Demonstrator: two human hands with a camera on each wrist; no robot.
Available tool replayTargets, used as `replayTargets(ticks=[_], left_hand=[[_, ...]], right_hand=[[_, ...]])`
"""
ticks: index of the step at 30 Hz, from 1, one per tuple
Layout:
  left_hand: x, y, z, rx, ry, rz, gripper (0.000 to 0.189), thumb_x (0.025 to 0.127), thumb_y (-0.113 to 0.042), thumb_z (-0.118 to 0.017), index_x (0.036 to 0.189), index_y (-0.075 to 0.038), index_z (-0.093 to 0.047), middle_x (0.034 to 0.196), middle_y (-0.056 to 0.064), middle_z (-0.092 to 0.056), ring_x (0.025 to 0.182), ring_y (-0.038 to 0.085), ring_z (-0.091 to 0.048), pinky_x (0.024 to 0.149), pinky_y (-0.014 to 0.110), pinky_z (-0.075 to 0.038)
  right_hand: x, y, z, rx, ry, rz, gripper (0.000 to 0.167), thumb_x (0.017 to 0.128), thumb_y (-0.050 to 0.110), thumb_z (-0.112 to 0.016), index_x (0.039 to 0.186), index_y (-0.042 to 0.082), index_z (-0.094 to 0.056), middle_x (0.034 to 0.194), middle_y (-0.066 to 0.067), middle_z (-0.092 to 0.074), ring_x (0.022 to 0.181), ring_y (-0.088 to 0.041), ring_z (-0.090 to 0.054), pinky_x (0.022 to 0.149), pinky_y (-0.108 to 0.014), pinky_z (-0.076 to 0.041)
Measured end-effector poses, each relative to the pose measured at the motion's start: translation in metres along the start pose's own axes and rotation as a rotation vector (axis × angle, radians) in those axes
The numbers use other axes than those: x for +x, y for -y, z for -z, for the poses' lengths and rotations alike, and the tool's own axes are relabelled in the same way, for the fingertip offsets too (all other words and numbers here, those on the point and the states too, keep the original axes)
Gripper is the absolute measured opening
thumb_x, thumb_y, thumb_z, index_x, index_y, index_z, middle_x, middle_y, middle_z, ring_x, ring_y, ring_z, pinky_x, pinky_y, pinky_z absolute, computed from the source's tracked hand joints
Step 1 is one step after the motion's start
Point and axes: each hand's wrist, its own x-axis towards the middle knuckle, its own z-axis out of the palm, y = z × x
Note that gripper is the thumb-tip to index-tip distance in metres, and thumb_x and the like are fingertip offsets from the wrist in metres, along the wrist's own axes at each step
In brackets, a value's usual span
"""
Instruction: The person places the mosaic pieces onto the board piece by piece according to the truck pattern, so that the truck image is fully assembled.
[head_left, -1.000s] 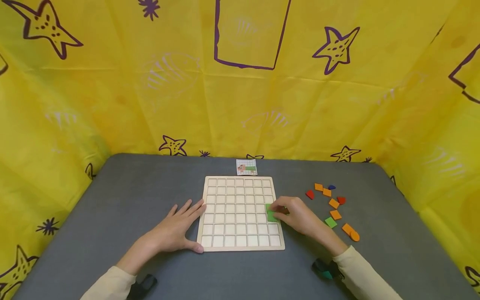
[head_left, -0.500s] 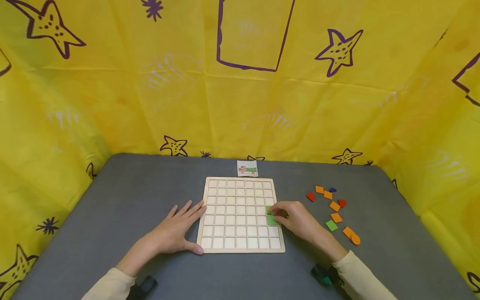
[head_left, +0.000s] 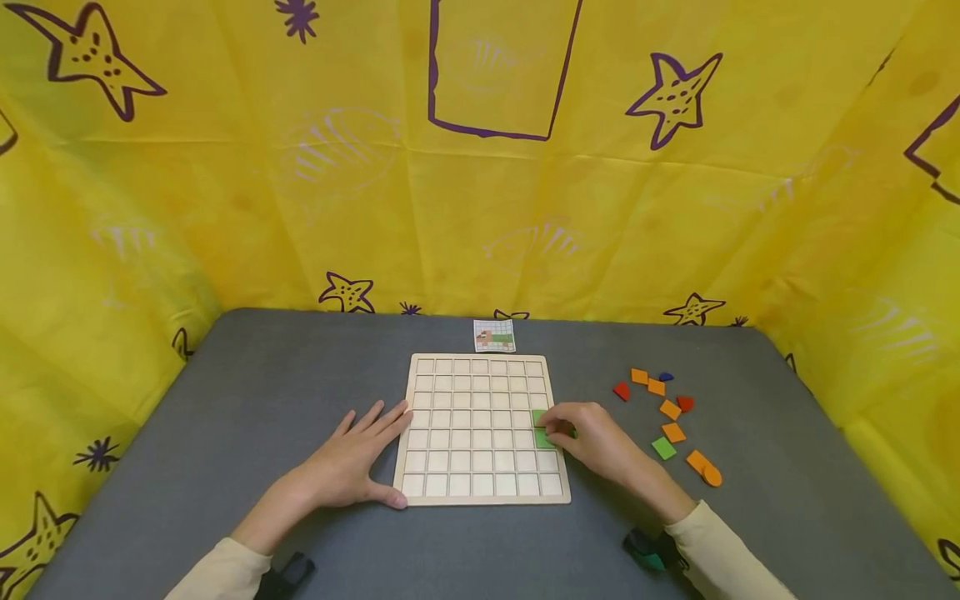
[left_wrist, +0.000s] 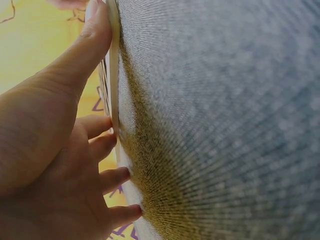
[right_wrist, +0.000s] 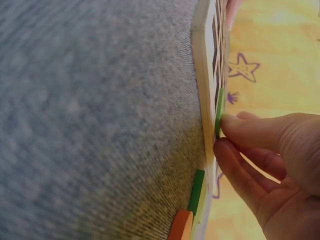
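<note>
A square wooden grid board (head_left: 482, 437) lies on the dark table. My left hand (head_left: 348, 462) is spread along its left edge, fingertips on the rim and thumb at the near corner. At the right edge, my right hand (head_left: 596, 433) has its fingers curled and its thumb on a green square tile (head_left: 543, 439) in the last column. Another green tile (head_left: 537, 415) sits in the cell just beyond, partly under the fingertips. The right wrist view shows the thumb (right_wrist: 252, 131) against a green tile (right_wrist: 219, 111) at the board's edge.
Loose orange tiles (head_left: 670, 409), red pieces (head_left: 622, 391), a blue piece (head_left: 666, 377) and a green square (head_left: 663, 448) lie right of the board. A small picture card (head_left: 494, 336) is behind it. Yellow patterned cloth (head_left: 480, 208) surrounds the table.
The right thumb has shifted slightly left over the nearer green tile, covering more of it. My left hand stays at the board's edge, and the loose pieces lie as before.
</note>
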Motion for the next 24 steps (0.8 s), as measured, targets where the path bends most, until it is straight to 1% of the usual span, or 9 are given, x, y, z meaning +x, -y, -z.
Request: replayTargets(ticks=[6,14,20,24], left_hand=[[0.0,0.0,0.0,0.0,0.005,0.005,0.116,0.066,-0.064,-0.078,0.155,-0.009,-0.029,0.162,0.009,-0.022,0.146,0.044,-0.015,0.11,0.069,-0.009],[0.0,0.0,0.001,-0.001,0.014,0.018,0.116,0.065,-0.064,-0.078,0.154,-0.008,-0.03,0.162,0.009,-0.022,0.146,0.043,-0.015,0.111,0.068,-0.008],[0.001,0.001,-0.001,0.004,0.013,0.021,0.116,0.064,-0.063,-0.079,0.154,-0.008,-0.03,0.162,0.009,-0.022,0.147,0.042,-0.015,0.112,0.067,-0.008],[0.002,0.002,-0.002,0.008,0.009,0.019,0.116,0.065,-0.064,-0.078,0.154,-0.008,-0.03,0.162,0.008,-0.022,0.147,0.042,-0.014,0.112,0.067,-0.008]], right_hand=[[-0.001,-0.002,0.007,0.012,0.027,0.0,0.022,0.083,-0.001,-0.075,0.103,0.007,-0.073,0.092,0.002,-0.071,0.079,-0.006,-0.063,0.073,-0.026,-0.055],[-0.003,-0.006,0.021,-0.025,0.002,-0.015,0.023,0.082,-0.001,-0.076,0.104,0.006,-0.073,0.092,0.0,-0.071,0.081,-0.007,-0.063,0.074,-0.029,-0.056],[-0.007,-0.01,0.022,-0.015,0.012,-0.018,0.023,0.083,-0.001,-0.074,0.105,0.007,-0.073,0.094,0.0,-0.071,0.083,-0.008,-0.063,0.076,-0.03,-0.056],[-0.01,-0.013,0.023,-0.02,-0.008,-0.041,0.023,0.084,0.0,-0.074,0.105,0.007,-0.073,0.095,0.0,-0.071,0.084,-0.009,-0.064,0.075,-0.03,-0.056]])
